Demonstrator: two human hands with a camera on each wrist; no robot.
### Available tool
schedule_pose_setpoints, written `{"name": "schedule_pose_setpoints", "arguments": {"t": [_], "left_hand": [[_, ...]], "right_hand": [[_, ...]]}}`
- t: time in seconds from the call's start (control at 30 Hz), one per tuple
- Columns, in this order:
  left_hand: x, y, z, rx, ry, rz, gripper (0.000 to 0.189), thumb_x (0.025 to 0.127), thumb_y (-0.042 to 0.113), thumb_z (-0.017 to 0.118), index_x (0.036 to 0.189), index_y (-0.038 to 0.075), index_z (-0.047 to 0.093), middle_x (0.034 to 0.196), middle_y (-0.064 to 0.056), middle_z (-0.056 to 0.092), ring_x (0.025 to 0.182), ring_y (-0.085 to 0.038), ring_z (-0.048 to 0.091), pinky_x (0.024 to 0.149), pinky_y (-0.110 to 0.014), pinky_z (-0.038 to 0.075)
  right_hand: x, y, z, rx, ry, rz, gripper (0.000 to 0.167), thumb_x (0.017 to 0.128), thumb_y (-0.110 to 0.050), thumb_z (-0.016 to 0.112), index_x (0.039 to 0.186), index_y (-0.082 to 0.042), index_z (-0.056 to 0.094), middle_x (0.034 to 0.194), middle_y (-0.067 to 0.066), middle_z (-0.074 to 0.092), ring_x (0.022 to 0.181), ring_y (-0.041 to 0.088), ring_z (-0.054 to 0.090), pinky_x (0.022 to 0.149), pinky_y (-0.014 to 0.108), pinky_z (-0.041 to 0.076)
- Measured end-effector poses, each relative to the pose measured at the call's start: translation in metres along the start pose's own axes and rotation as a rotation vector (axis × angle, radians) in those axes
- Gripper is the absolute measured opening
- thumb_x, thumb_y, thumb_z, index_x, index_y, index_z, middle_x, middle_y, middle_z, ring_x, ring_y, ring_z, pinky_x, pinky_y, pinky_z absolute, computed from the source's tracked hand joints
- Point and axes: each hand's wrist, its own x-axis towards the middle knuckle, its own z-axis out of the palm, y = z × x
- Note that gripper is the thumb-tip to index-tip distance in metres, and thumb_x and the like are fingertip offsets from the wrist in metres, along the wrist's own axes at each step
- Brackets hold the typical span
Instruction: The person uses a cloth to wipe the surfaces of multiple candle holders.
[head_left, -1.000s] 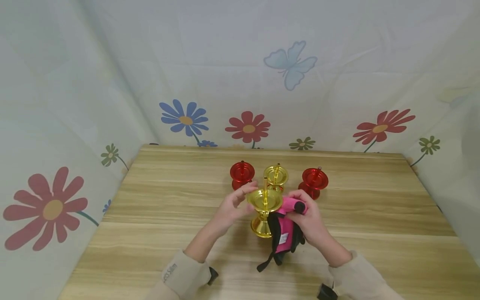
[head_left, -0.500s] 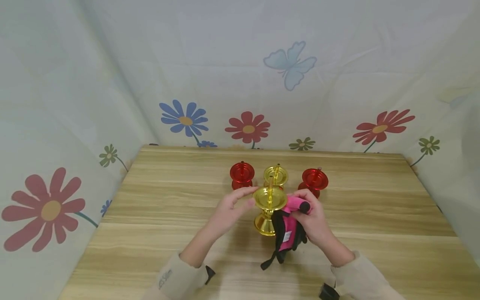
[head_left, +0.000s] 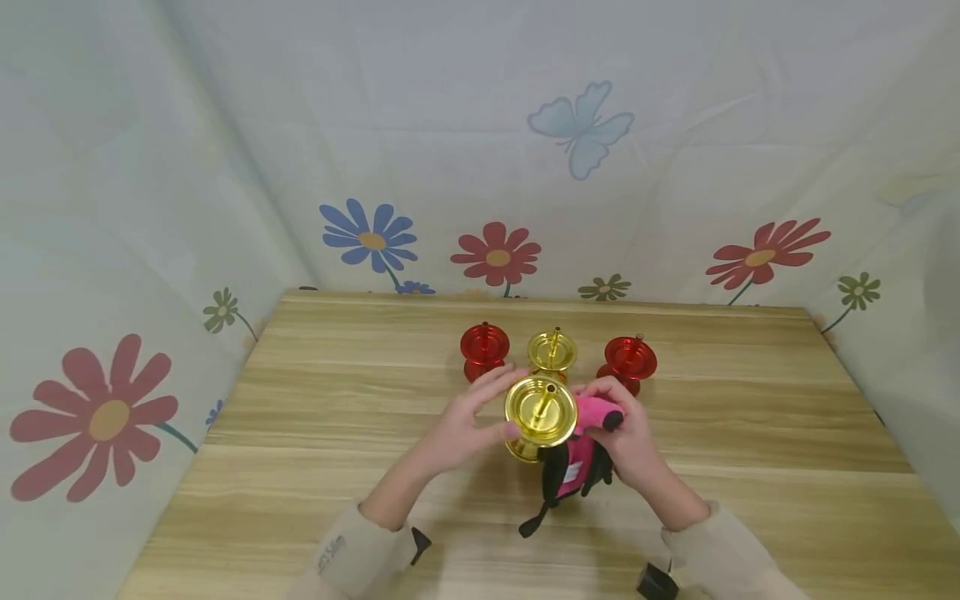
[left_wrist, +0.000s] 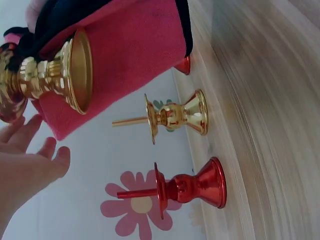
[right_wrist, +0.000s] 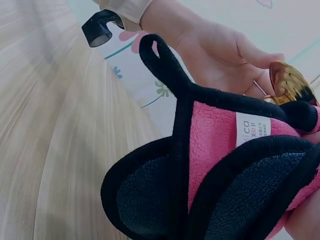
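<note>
A gold candlestick is held above the table, its dish tipped toward the head camera. My left hand has its thumb at the near rim of the dish and its fingers along the far side. My right hand grips a bunched pink cloth with black edging, a hanging loop and a white label. The cloth lies against the candlestick's right side and hides part of its stem. In the left wrist view the candlestick's flared base shows beside the cloth.
Behind the hands stand a red candlestick at left, another gold candlestick in the middle and a red candlestick at right. They stand upright on the wooden table. A flowered fabric backdrop rises behind the table.
The held candlestick has shifted slightly right, then tipped so its dish faces the head camera more. My left thumb has come to the near rim. My right hand keeps hold of the cloth.
</note>
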Motion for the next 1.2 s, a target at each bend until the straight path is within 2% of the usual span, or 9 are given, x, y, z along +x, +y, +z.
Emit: {"name": "schedule_pose_setpoints", "arguments": {"t": [0.13, 0.33, 0.57, 0.63, 0.73, 0.83, 0.93, 1.07, 1.2], "left_hand": [[0.003, -0.004, -0.003, 0.009, -0.035, -0.043, 0.059, 0.083, 0.040, 0.057, 0.135, 0.023, 0.036, 0.143, 0.000, 0.028, 0.134, -0.021, 0.020, 0.098, -0.057, 0.029], [0.005, -0.003, 0.007, 0.150, 0.131, -0.142, 0.054, 0.081, 0.037, 0.061, 0.128, 0.015, 0.047, 0.131, -0.001, 0.046, 0.123, -0.020, 0.039, 0.097, -0.046, 0.037], [0.011, 0.004, 0.017, 0.412, 0.220, -0.191, 0.071, 0.067, 0.048, 0.070, 0.127, 0.018, 0.048, 0.126, -0.002, 0.052, 0.119, -0.022, 0.042, 0.090, -0.048, 0.042], [0.013, 0.005, 0.018, 0.411, 0.245, -0.201, 0.069, 0.067, 0.051, 0.070, 0.124, 0.017, 0.050, 0.123, -0.002, 0.053, 0.117, -0.022, 0.044, 0.090, -0.047, 0.042], [0.014, 0.000, 0.016, 0.302, 0.258, -0.224, 0.068, 0.067, 0.050, 0.070, 0.122, 0.015, 0.052, 0.124, -0.001, 0.053, 0.118, -0.021, 0.044, 0.093, -0.047, 0.040], [0.014, -0.008, 0.013, 0.165, 0.228, -0.229, 0.068, 0.067, 0.047, 0.071, 0.124, 0.015, 0.051, 0.128, 0.000, 0.049, 0.121, -0.019, 0.042, 0.095, -0.046, 0.039], [0.013, -0.016, 0.008, 0.071, 0.150, -0.180, 0.066, 0.070, 0.041, 0.071, 0.127, 0.017, 0.048, 0.135, 0.001, 0.043, 0.127, -0.017, 0.035, 0.099, -0.046, 0.035], [0.013, -0.020, 0.000, 0.036, 0.022, -0.099, 0.068, 0.073, 0.051, 0.064, 0.130, 0.019, 0.044, 0.143, 0.003, 0.030, 0.134, -0.018, 0.020, 0.102, -0.053, 0.025], [0.013, -0.018, -0.005, 0.059, -0.044, -0.127, 0.072, 0.074, 0.057, 0.059, 0.131, 0.018, 0.041, 0.144, 0.001, 0.027, 0.134, -0.020, 0.021, 0.102, -0.054, 0.025]], "right_hand": [[0.002, 0.003, -0.001, -0.004, 0.021, 0.049, 0.042, 0.066, 0.026, 0.046, 0.088, -0.009, 0.051, 0.095, -0.010, 0.063, 0.092, 0.004, 0.058, 0.075, 0.017, 0.049], [0.005, 0.009, -0.002, -0.120, 0.104, 0.069, 0.030, 0.066, 0.027, 0.048, 0.089, 0.009, 0.046, 0.093, -0.013, 0.062, 0.091, 0.003, 0.057, 0.077, 0.016, 0.048], [0.011, 0.014, 0.001, -0.241, 0.069, 0.035, 0.030, 0.067, 0.025, 0.051, 0.091, 0.007, 0.047, 0.093, -0.011, 0.056, 0.091, 0.002, 0.054, 0.078, 0.014, 0.046], [0.012, 0.015, 0.003, -0.252, 0.065, 0.028, 0.029, 0.066, 0.025, 0.051, 0.090, 0.008, 0.046, 0.092, -0.009, 0.055, 0.090, 0.002, 0.054, 0.078, 0.014, 0.046], [0.014, 0.016, 0.003, -0.254, 0.055, 0.030, 0.030, 0.065, 0.025, 0.048, 0.090, 0.008, 0.046, 0.092, -0.009, 0.055, 0.089, 0.002, 0.054, 0.077, 0.013, 0.045], [0.015, 0.016, 0.002, -0.222, 0.021, 0.033, 0.031, 0.064, 0.025, 0.047, 0.090, 0.010, 0.044, 0.093, -0.010, 0.054, 0.090, 0.001, 0.052, 0.078, 0.013, 0.044], [0.014, 0.015, -0.001, -0.156, -0.031, 0.055, 0.029, 0.065, 0.024, 0.046, 0.090, 0.010, 0.041, 0.094, -0.010, 0.053, 0.092, 0.002, 0.051, 0.080, 0.013, 0.043], [0.012, 0.014, -0.005, -0.080, -0.098, 0.093, 0.027, 0.069, 0.022, 0.047, 0.089, 0.006, 0.039, 0.096, -0.008, 0.052, 0.093, 0.003, 0.051, 0.079, 0.014, 0.044], [0.011, 0.014, -0.008, -0.091, -0.125, 0.076, 0.027, 0.068, 0.023, 0.045, 0.090, 0.008, 0.037, 0.097, -0.009, 0.053, 0.095, 0.001, 0.052, 0.081, 0.014, 0.044]]}}
